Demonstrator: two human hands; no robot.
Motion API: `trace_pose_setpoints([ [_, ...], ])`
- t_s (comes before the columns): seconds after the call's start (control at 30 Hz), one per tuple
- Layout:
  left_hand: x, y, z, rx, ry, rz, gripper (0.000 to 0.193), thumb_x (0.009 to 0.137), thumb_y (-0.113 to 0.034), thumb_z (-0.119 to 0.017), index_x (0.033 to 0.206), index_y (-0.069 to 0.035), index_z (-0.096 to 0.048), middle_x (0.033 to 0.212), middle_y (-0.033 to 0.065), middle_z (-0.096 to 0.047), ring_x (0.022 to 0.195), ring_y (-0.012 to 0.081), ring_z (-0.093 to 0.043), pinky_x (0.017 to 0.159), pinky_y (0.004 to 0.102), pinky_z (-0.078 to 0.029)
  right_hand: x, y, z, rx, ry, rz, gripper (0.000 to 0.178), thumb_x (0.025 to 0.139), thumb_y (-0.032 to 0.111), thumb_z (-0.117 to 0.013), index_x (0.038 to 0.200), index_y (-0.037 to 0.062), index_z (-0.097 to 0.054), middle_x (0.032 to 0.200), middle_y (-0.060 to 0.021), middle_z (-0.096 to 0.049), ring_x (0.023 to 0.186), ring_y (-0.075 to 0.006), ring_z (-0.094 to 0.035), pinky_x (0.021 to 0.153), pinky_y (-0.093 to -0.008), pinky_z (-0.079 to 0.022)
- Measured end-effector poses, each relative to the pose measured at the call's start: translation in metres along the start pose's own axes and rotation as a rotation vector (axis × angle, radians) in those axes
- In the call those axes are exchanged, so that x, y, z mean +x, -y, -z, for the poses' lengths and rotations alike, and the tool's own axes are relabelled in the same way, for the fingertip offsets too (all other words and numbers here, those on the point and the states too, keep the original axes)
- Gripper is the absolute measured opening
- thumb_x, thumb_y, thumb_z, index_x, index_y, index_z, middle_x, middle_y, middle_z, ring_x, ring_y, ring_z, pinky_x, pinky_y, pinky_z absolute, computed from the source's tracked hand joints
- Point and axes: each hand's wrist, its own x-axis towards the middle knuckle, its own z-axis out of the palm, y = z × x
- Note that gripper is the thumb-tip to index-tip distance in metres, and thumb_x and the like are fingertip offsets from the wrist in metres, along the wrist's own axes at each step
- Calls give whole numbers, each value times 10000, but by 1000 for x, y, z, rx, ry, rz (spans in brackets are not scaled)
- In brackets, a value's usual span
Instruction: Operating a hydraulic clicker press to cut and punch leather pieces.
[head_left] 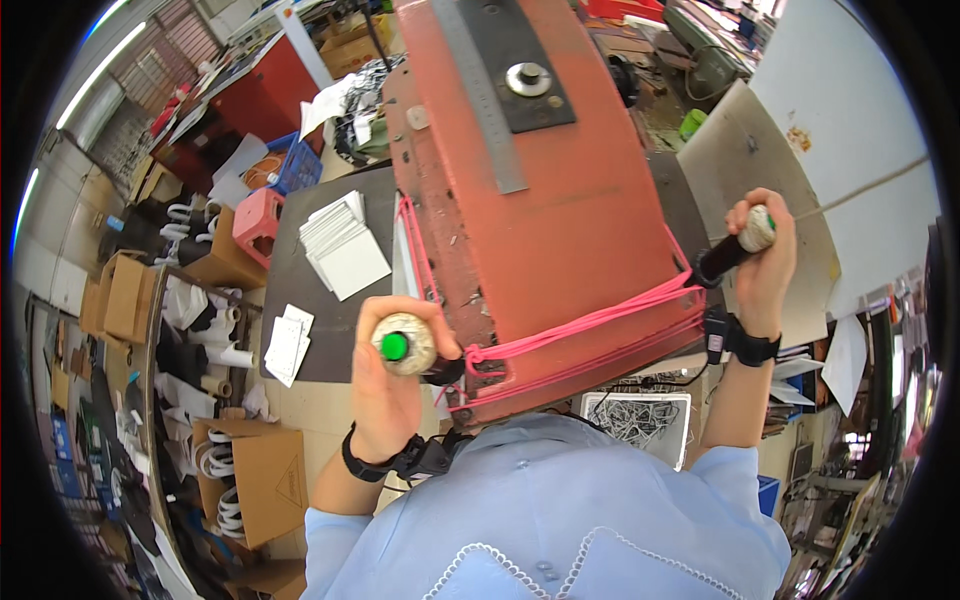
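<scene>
My left hand (385, 400) is wrapped round a dark handle with a taped, pale top (418, 362) and a green button (395, 346). On the other side, my right hand (772, 270) grips a second dark handle (718, 262), also with a pale wrapped top (757, 232). Both handles sit at the near corners of a large red machine head (560, 260). Pink cord (580, 325) is strung across its front between the handles. A steel ruler (482, 100) and a black plate with a round metal knob (528, 79) lie on top.
Stacked white cards (345, 245) and a few loose ones (288, 345) lie on the dark table (300, 270) at left. A white bin of tangled dark strips (640, 425) stands below the machine's near edge. Cartons (265, 485), a pink stool (260, 225) and a blue crate (297, 165) stand farther left.
</scene>
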Motion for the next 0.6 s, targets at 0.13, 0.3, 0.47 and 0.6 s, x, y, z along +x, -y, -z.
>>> trace_pose_setpoints([
  [0.13,2,-1,-12,-35,168,-6,736,910,-623,-515,1278,4,-404,1014,120,-565,930,170,-566,857,317,-457,22,7,14,-25,-14,-11,286,961,262,-521,980,-17,-582,723,-66,-540,680,-161,-504,677,-291,-420],
  [0.3,23,22,-45,57,463,-168,884,826,-286,-763,1455,-13,-204,1259,149,-491,1133,218,-512,982,350,-402,71,12,59,-97,-111,-46,348,971,318,-532,1027,-19,-598,796,-92,-611,771,-190,-580,772,-298,-463],
  [0.47,38,36,-73,418,553,-372,945,779,-188,-780,1494,15,-198,1442,205,-394,1288,317,-445,1062,395,-352,86,14,84,-588,-519,241,491,981,378,-530,1223,-48,-568,1159,-135,-622,1139,-215,-560,1001,-323,-405],
  [0.6,31,81,-20,741,620,-221,541,792,-145,-735,1281,-54,-523,1418,214,-429,1298,386,-428,1075,449,-366,7,15,27,-761,-185,207,446,1035,328,-427,1259,-31,-565,1245,-111,-598,1210,-193,-518,1056,-341,-365],
])
